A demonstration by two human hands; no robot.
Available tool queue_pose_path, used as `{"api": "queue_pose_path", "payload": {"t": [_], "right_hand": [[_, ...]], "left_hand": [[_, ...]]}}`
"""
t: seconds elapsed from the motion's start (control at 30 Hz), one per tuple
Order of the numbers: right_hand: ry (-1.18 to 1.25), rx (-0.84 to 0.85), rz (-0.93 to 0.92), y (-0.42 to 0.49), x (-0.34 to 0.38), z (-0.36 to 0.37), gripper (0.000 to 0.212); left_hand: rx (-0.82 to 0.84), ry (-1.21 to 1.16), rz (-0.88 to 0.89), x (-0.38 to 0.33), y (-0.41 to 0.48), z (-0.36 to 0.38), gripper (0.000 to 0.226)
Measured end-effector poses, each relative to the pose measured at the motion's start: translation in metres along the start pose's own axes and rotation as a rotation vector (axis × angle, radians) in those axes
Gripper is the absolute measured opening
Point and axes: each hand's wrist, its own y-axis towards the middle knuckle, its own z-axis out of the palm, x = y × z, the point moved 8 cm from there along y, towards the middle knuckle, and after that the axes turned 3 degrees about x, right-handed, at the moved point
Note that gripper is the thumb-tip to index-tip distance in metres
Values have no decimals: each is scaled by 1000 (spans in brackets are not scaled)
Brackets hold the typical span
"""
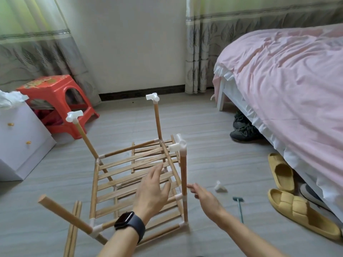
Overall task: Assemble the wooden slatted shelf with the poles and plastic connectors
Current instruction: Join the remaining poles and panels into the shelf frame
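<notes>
A wooden slatted shelf (118, 175) lies on the floor with poles standing up from its corners. Three poles carry white plastic connectors: back left (74, 115), back middle (152, 97) and front right (177, 144). The near left pole (65, 214) has a bare top. My left hand (153, 190), with a dark watch on its wrist, hovers open over the slats, fingers spread. My right hand (201, 195) is open just right of the front right pole (183, 182), fingertips close to it. A loose white connector (220, 188) lies on the floor to the right.
A second slatted panel (148, 158) lies under the frame, and loose sticks (73, 229) lie at the left. A small blue-headed tool (239, 208), yellow slippers (297, 210), dark shoes (243, 128), a pink bed (287, 89), a red stool (55, 101) and a white cabinet (20, 138) surround the spot.
</notes>
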Motion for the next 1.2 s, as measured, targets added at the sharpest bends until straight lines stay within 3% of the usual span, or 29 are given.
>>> {"api": "queue_pose_path", "payload": {"t": [0.1, 0.2, 0.33, 0.63, 0.9, 1.2], "right_hand": [[-165, -145, 236, -1, -95, -11, 33], [-240, -132, 413, -1, -161, -13, 31], [-369, -28, 563, 30, -210, -24, 57], [-730, -78, 529, 155, -204, -81, 70], [-886, -18, 663, 205, -207, -93, 85], [-928, -82, 503, 192, -233, -77, 43]], "left_hand": [[140, 154, -123, 32, 12, 27, 70], [186, 280, -160, 49, 30, 43, 69], [220, 359, -151, 73, 48, 60, 68], [265, 364, -144, 110, 48, 85, 67], [258, 361, -153, 111, 49, 87, 65], [274, 377, -165, 112, 50, 90, 66]]}}
